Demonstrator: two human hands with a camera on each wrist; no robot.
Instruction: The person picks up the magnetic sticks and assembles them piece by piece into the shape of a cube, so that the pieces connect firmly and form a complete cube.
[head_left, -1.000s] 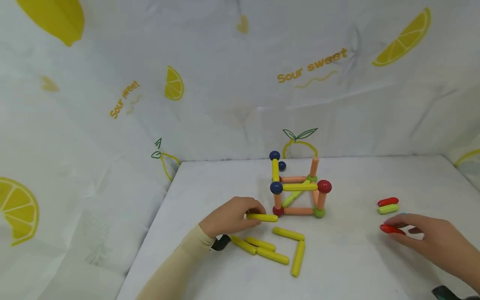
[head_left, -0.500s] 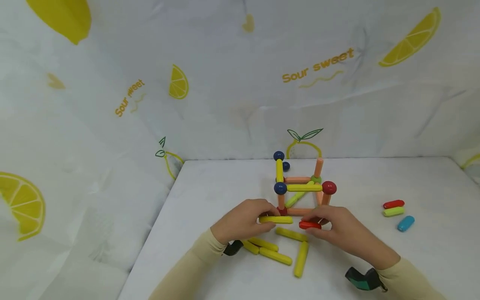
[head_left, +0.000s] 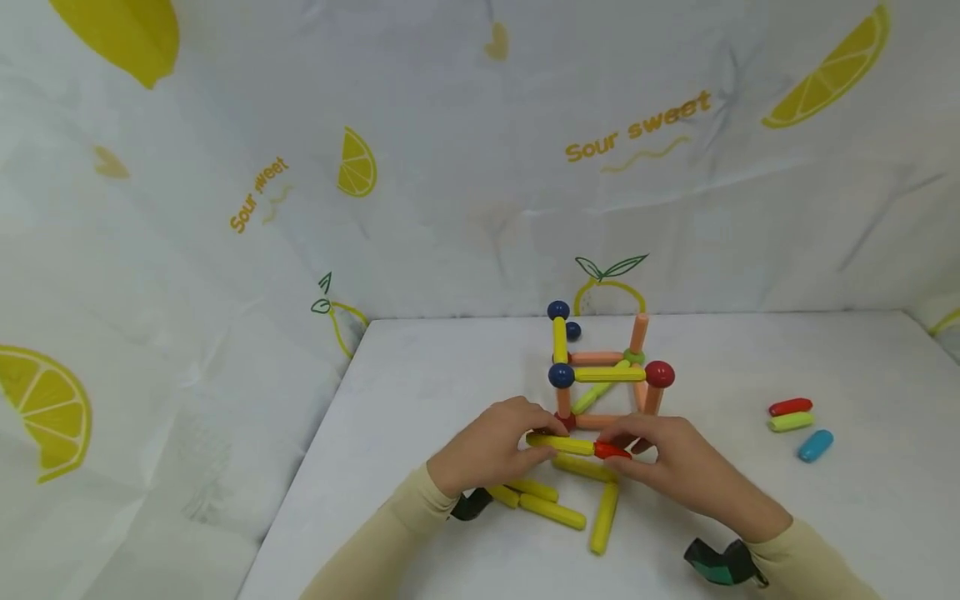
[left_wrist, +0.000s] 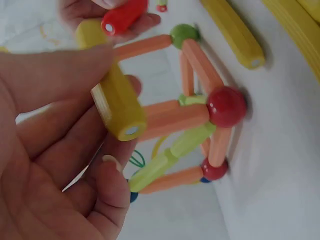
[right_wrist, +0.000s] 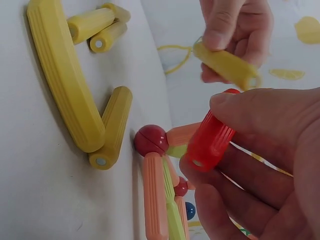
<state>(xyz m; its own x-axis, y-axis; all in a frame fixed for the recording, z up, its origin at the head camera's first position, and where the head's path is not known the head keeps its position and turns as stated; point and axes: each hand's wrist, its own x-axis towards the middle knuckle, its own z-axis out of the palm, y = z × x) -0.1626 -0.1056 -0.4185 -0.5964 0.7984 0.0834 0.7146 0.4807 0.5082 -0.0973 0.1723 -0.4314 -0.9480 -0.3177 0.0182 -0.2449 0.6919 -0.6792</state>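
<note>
Thumb and fingers of the left hand (head_left: 491,446) pinch a yellow rod (head_left: 567,444) near its middle, both ends jutting free; the right hand (head_left: 678,462) pinches a shorter red rod (head_left: 613,451) between thumb and fingertips, one end pointing at the yellow rod; those two ends lie touching or just apart, the views not settling which; both rods look light, stiff and hard to break, likely plastic; the ridged sides should resist slipping, though the rounded ends look slicker, so the ribbed middle seems the best hold, leaving the pale end discs bare; just beyond the hands stands a frame of rods and balls (head_left: 609,375), probably easy to knock; nearer the person, loose yellow rods (head_left: 551,511) lie on the table (head_left: 450,358); well off to the right lie short red, lime and blue pieces (head_left: 815,446).
</note>
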